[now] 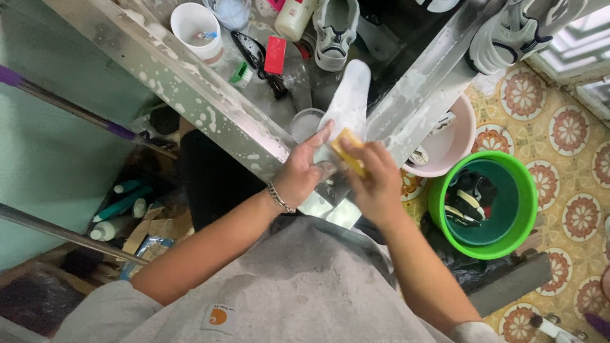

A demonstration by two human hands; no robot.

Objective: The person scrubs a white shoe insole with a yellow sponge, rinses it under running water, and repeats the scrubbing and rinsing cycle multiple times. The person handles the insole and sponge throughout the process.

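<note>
My grey apron fills the bottom of the view, and above it my two forearms meet at the wet steel surface. My left hand is closed round the heel end of a white insole, holding it tilted up over the sink edge. My right hand is pinched on a yellow sponge pressed against the lower part of the insole. To do this well, I judge I should keep the left grip firm so the insole does not bend, and rub in short strokes along its length. A green bucket with dark shoes stands on the tiled floor to my right, beside a pink basin.
</note>
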